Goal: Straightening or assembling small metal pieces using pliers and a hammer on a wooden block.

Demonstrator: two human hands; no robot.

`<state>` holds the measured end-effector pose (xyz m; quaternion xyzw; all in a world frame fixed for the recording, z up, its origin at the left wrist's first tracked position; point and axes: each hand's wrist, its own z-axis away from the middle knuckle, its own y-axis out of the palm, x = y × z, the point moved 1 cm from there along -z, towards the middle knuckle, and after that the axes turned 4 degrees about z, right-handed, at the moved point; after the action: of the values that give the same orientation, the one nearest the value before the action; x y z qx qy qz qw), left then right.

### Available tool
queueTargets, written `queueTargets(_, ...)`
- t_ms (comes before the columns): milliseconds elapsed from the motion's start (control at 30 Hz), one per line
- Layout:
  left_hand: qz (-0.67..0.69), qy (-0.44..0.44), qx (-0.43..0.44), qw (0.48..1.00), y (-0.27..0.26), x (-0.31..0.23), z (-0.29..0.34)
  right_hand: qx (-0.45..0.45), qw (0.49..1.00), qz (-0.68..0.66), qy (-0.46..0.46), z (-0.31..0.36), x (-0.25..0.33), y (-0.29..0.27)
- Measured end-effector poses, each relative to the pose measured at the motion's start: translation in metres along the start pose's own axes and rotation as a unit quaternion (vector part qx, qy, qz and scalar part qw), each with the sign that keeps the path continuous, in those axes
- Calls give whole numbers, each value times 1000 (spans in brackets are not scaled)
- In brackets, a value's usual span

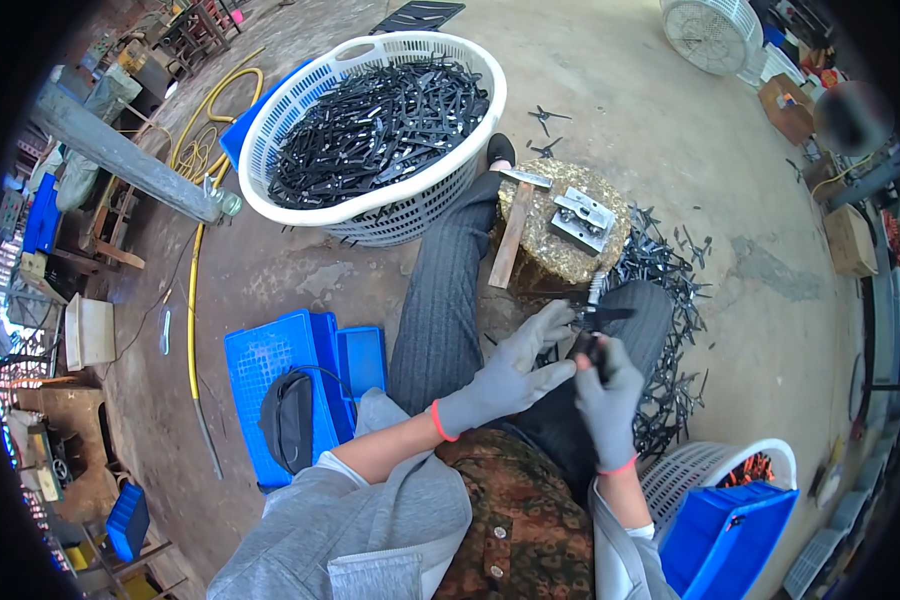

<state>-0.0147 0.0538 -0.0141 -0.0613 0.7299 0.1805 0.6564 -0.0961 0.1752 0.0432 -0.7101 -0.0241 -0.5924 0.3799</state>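
Both my hands wear grey gloves with red cuffs and are held over my lap. My right hand (610,392) is closed around a black, knife-like piece (592,345), with a dark blade-shaped end pointing right. Just left of it, my left hand (520,368) has its fingers stretched toward the piece and the thumb apart. Whether its fingertips touch the piece I cannot tell. Beyond my hands stands a round stump (560,262) bearing a metal block fixture (583,220). A hammer with a wooden handle (510,235) lies on the stump's left side.
A white basket (370,213) heaped with black pieces (380,130) stands beyond my left leg. More black pieces (670,370) lie scattered right of my right leg. Blue trays (270,365) sit at left, a blue bin (730,540) and another white basket (685,475) at lower right.
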Motion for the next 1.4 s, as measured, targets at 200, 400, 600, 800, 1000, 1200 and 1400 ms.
queueTargets(200, 63, -41, -96, 993, -14, -12, 21, 95, 980, 44, -168, 13, 5, 57)
queueTargets(400, 13, -104, -118, 988, -40, -25, 25, 86, 985, 10, -150, 5, 6, 26)
queueTargets(600, 36, -184, 99, 977, -49, -51, 15, 111, 980, 41, -160, -31, -27, 15)
queueTargets(800, 87, -264, 185, 943, -58, -36, 10, 288, 952, -101, 11, -20, -40, 25)
queueTargets(1000, -166, -131, -47, 976, -57, 27, 14, 202, 970, -96, 98, -7, -57, 42)
queueTargets(1200, 0, -214, -17, 977, -64, 24, 11, 206, 925, -262, 183, -3, -69, 41)
queueTargets(1400, 121, -257, -25, 958, -66, 10, 15, 236, 928, -246, 147, -2, -80, 38)
